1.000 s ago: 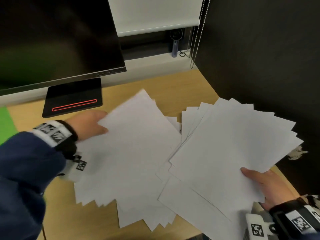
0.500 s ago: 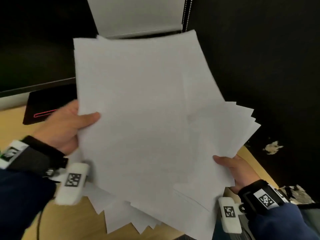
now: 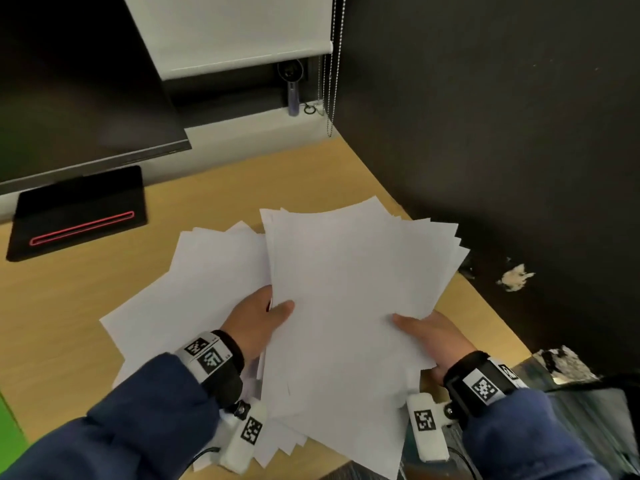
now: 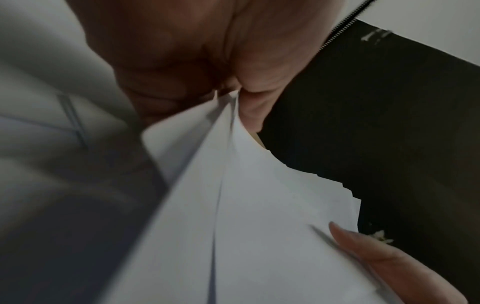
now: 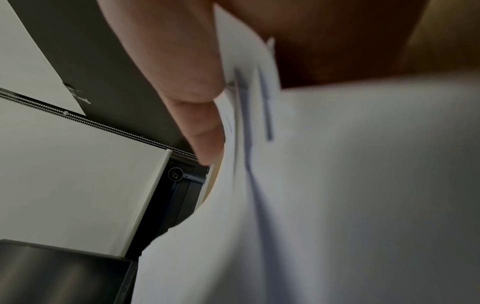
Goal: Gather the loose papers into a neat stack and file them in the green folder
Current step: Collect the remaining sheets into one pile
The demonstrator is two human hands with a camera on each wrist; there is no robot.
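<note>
White sheaf of papers (image 3: 349, 299), centre frame, fanning up and away from both grips, left hand (image 3: 254, 322) and right hand (image 3: 431, 336) pinching its near side edges, while green folder (image 3: 8, 427) is lying far lower left, nearer left hand.

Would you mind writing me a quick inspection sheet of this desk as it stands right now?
Surface: light wooden desk, partly covered.
Job's things: bundle of white paper sheets held up, edges fanned; more loose white sheets lying beneath; green folder at left edge.
Clutter: black flat pad with red outline.
Hands: left hand and right hand each pinch the bundle.
Cables: beaded blind chain.
Surroundings: dark monitor, white roller blind, black wall.
</note>
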